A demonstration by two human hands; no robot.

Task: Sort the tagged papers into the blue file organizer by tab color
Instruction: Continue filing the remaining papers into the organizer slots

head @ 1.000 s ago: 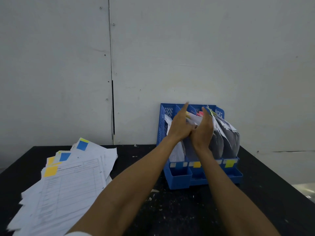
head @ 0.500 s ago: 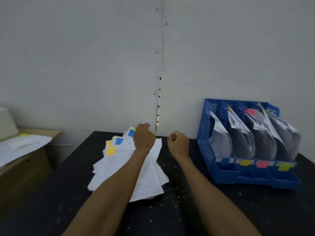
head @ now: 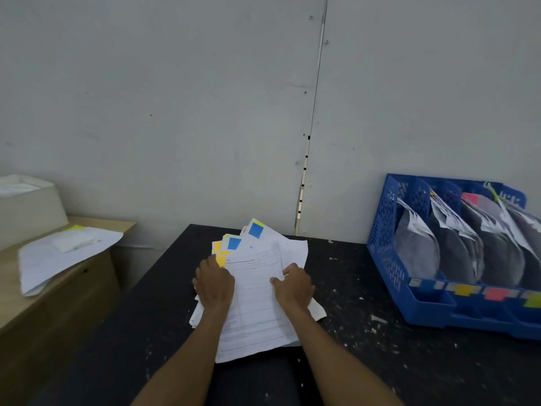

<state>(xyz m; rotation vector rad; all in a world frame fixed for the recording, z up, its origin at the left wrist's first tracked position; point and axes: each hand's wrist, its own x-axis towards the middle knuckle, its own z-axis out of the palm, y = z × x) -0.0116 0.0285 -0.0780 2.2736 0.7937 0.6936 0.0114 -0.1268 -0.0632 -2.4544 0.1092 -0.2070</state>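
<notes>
Because the stack of tagged papers (head: 292, 250) consists of loose, thin sheets, treat it as light, limp and prone to sliding sheet over sheet. The stack lies fanned and uneven on the black table (head: 366, 361), well apart from the blue file organizer (head: 386, 244), which stands to the right against the wall. A single sheet is likely to sag if lifted by one corner and to crease or tear if pinched hard. It is best taken by a long edge, with a second point of support on the opposite side. The coloured tabs sit at the far left corner of each sheet (two blue tabs (head: 256, 230) show further down the fan), so that corner should stay readable.

The left hand (head: 215, 285) rests palm down on the left side of the top sheet (head: 254, 303). Its fingers lie extended and partly cover a yellow tab (head: 220, 260); it presses rather than grasps. The right hand (head: 294, 285) is at the sheet's right edge. Its thumb lies on the printed face and its fingers curl round the edge, pinching it. Both forearms reach straight forward, roughly parallel, wrists low over the table.

Judging by the tab, this sheet probably belongs in the compartment marked by the yellow label (head: 464, 289).
</notes>
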